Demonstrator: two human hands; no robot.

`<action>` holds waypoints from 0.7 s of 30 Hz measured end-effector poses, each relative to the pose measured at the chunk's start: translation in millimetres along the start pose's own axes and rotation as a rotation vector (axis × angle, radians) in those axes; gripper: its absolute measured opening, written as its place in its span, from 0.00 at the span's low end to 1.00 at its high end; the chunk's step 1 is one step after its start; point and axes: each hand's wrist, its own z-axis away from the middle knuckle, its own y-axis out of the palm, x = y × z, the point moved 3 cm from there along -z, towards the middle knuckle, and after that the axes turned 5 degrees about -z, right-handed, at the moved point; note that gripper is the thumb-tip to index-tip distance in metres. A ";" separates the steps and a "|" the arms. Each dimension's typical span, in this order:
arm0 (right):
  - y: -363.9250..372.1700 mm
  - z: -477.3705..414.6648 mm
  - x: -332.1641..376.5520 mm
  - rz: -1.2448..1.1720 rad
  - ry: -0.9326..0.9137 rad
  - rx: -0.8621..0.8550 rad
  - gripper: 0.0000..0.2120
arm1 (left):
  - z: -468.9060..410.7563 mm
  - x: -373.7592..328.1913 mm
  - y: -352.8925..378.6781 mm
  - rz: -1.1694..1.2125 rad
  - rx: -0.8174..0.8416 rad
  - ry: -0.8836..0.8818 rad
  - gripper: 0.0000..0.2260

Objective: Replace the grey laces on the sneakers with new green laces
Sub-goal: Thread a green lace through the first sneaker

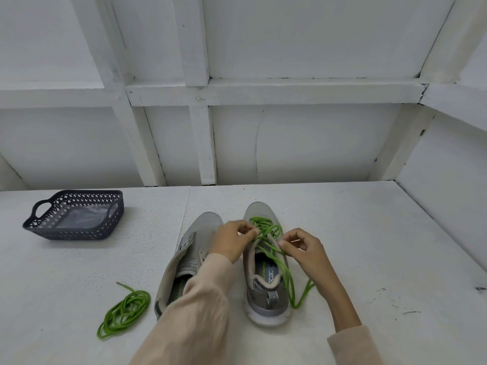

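Both hands pinch the green lace on one shoe.

I see the left hand (232, 241) pinching the lace (266, 227) at the upper eyelets of the shoe (263, 309). The right hand (305, 248) pinches a strand just beside the tongue, and loose ends trail over the shoe's side onto the table (369, 246). The second shoe (208, 225) stands just beside, with the spare lace (126, 312) coiled near its heel. The basket (79, 234) sits well apart, far left.

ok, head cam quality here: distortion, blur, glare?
Head view: wide-angle distortion splays the wall beams outward; lighting soft and even, faint shadows, no glare; left hand, right hand and green lace on the sneaker look sharp enough.
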 end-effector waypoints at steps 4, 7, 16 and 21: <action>5.8 3.1 5.2 0.019 -0.028 0.007 0.05 | -9.4 -15.0 -10.5 -0.235 0.036 0.023 0.09; 8.1 1.3 4.2 0.044 -0.028 0.006 0.07 | -12.9 -23.3 -11.1 -0.365 0.052 0.044 0.06; 9.4 0.0 1.3 0.002 -0.002 -0.027 0.07 | 7.1 -12.9 -2.8 -0.181 -0.034 0.021 0.10; 8.6 1.5 0.4 -0.025 -0.002 -0.031 0.07 | 9.4 -6.8 0.5 -0.057 -0.034 -0.009 0.09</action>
